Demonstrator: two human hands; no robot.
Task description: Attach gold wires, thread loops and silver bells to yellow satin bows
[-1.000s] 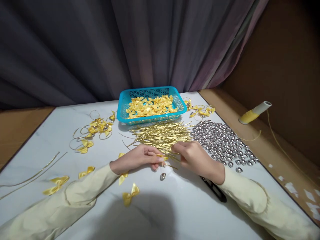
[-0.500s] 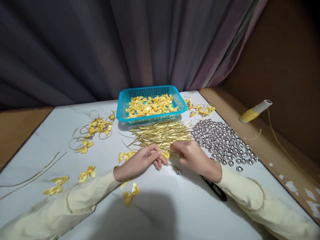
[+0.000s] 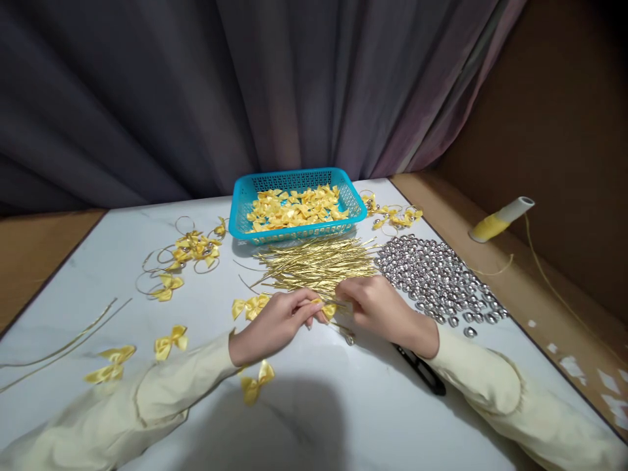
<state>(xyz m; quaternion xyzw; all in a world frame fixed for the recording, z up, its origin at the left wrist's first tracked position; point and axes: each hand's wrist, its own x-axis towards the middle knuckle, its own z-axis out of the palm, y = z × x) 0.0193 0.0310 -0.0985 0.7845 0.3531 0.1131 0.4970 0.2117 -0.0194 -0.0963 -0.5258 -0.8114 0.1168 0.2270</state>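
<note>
My left hand (image 3: 279, 322) pinches a yellow satin bow (image 3: 329, 310) between thumb and fingers. Close beside it, my right hand (image 3: 375, 304) is closed, its fingertips on a thin gold cord (image 3: 342, 303) that runs to the bow; the grip itself is partly hidden. Below the two hands, a strand of cord leads down to a small silver bell (image 3: 350, 339) on the table. A pile of cut gold cords (image 3: 318, 261) lies just beyond my fingers. Two more bows (image 3: 250, 306) lie beside my left hand.
A blue basket (image 3: 235, 226) of yellow bows stands at the back. Silver bells (image 3: 436, 278) are heaped at right. Finished-looking bow loops (image 3: 193, 248) lie at left. A black-handled tool (image 3: 424, 373) lies under my right forearm; a thread spool (image 3: 500, 219) stands at far right.
My left hand has shifted slightly right, and its fingers have curled more closely around the bow. The bow has moved a little right and down, nearer my almost unmoved right hand.
</note>
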